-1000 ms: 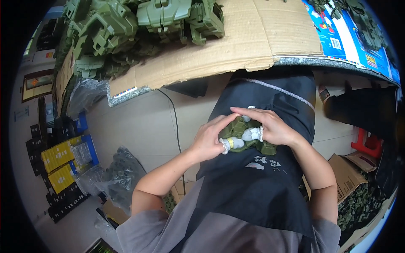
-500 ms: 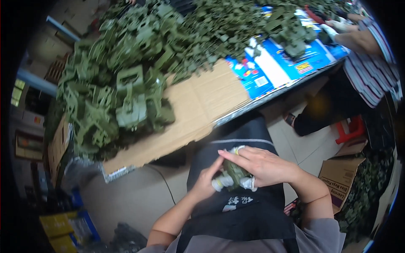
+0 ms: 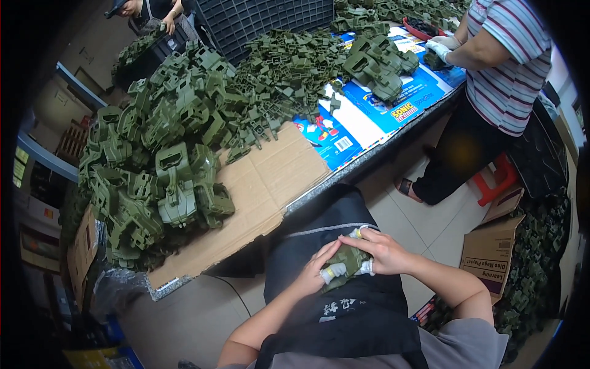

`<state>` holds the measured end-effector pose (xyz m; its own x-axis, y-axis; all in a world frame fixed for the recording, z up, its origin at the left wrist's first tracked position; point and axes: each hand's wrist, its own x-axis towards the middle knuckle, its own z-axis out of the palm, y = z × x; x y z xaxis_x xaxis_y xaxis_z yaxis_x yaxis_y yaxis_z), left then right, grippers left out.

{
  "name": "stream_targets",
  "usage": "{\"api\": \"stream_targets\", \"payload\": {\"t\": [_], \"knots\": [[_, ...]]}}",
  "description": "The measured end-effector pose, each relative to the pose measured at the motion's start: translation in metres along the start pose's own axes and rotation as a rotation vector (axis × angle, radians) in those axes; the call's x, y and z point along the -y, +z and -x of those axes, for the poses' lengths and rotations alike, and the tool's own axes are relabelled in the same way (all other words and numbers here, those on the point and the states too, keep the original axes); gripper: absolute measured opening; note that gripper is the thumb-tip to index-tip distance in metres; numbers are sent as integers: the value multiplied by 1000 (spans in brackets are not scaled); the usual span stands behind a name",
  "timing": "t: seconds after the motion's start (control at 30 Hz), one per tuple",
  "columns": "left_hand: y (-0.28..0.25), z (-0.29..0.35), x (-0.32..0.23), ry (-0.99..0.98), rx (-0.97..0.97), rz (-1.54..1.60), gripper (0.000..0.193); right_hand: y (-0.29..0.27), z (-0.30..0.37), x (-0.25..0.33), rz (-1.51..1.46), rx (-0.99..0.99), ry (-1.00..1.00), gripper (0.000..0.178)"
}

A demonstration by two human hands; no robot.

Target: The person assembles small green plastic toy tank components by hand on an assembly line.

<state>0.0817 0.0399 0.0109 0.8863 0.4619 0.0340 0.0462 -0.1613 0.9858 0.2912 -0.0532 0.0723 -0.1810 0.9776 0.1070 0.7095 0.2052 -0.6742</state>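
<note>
Over my dark apron, both hands hold one green plastic toy vehicle part (image 3: pixel 347 261). My left hand (image 3: pixel 312 273) is closed against its left side. My right hand (image 3: pixel 390 253) wraps its right side, and the fingertips of both hands meet at its top. White wraps cover several of my fingertips. Much of the part is hidden under the fingers. On the table ahead, a heap of large green toy vehicle bodies (image 3: pixel 184 104) lies on a brown cardboard sheet (image 3: pixel 270 178). Behind and to its right spreads a pile of small green parts (image 3: pixel 295 71).
At right, a person in a striped shirt (image 3: pixel 510 55) handles a green part with gloved hands. Another person (image 3: pixel 163 15) works at far left. A black crate (image 3: pixel 264 27) stands behind the piles. A red stool (image 3: pixel 498 178) and a cardboard box (image 3: pixel 491 255) are right of me.
My view has tilted up, so the far person and the black crate show more fully. My hands still hold the green part together, fingertips touching; the part appears slightly turned.
</note>
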Motion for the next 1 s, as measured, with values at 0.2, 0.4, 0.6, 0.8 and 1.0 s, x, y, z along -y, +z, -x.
{"api": "stream_targets", "payload": {"t": [0.2,0.4,0.6,0.8,1.0], "knots": [[-51,19,-60,-17,-139,115,123,-42,3,11,-593,-338,44,65],[-63,21,-75,167,-270,-185,117,-47,-22,23,-420,-245,-60,55],[-119,-3,-145,342,-409,-663,93,-83,-67,-49,-191,-989,5,50],[-241,13,-228,401,-644,-1492,76,-134,-106,-222,385,-1144,222,61],[-399,19,-259,-694,-965,-1306,74,-119,-126,-179,578,-879,408,82]]}}
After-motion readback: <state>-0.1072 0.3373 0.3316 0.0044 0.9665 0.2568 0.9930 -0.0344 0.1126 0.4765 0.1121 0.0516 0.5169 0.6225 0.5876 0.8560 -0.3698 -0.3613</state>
